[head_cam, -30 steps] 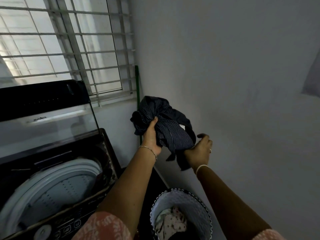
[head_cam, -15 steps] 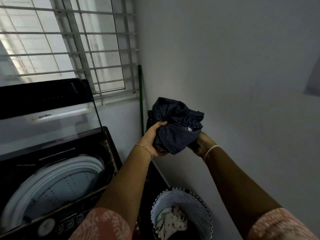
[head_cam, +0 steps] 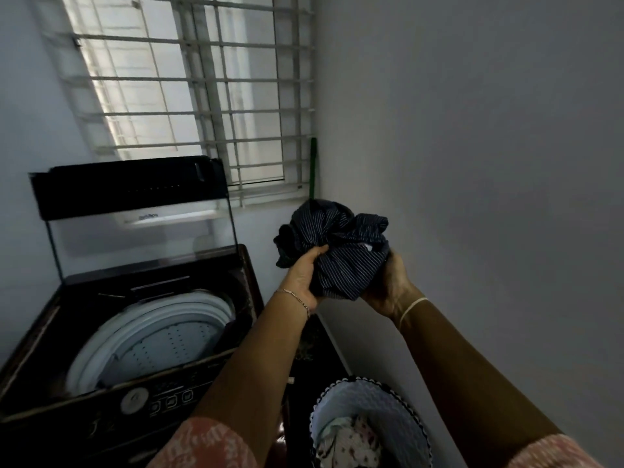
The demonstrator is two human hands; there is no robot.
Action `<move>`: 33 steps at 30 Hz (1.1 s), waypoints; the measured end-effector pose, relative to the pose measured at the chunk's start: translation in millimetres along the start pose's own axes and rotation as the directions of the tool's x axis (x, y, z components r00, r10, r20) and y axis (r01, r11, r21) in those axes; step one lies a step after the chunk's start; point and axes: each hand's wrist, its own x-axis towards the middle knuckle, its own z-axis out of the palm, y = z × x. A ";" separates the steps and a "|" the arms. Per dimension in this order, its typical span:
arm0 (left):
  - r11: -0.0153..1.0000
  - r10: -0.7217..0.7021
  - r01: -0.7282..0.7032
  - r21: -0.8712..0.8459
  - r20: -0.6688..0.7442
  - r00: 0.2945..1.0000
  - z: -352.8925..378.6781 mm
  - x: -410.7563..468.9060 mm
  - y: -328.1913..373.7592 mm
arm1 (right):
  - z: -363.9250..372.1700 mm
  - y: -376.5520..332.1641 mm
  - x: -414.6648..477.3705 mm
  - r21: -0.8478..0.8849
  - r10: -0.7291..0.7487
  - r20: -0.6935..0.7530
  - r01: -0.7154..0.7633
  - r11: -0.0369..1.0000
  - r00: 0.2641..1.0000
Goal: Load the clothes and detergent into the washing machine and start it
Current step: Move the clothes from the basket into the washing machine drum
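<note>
1. Count: one washing machine (head_cam: 101, 332), top-loading, lid (head_cam: 135, 211) up; one drum (head_cam: 152, 339) with nothing showing inside; one laundry basket (head_cam: 401, 413); one striped shirt (head_cam: 337, 251) in hand; at least one more pale patterned cloth (head_cam: 351, 444) in the basket, exact count unclear.
2. Two hands, both gripping the shirt. Left hand (head_cam: 304, 282) clutches its left side, thumb on top. Right hand (head_cam: 388, 285) cups it from the lower right, fingers hidden in the fabric.
3. Both arms reach forward and up, wrists near each other, one bracelet on each.
4. Shirt is bunched into a ball, held in the air to the right of the machine, above the basket and in front of the wall corner. Not over the drum.
5. No clear long axis on the shirt: it's a wad, slightly wider than tall.
6. Basket sits on the floor just right of the machine, opening up.
7. One round dial (head_cam: 134, 399) and three buttons (head_cam: 170, 401) on the front panel.
</note>
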 end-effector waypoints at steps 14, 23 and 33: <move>0.970 0.236 -0.244 0.014 -0.308 0.922 -177.6 -40.3 77.6 | 141.0 119.7 58.5 0.133 0.135 0.226 -0.168 0.977 0.965; 0.996 0.056 -0.028 0.083 -0.362 0.931 -321.2 -4.5 129.7 | 208.4 221.1 155.7 -0.195 0.331 0.196 -0.294 0.936 0.923; 0.897 -0.251 0.365 0.251 -0.391 0.885 -447.3 47.4 118.2 | 214.8 327.7 225.5 -0.469 0.559 0.041 -0.478 0.743 0.828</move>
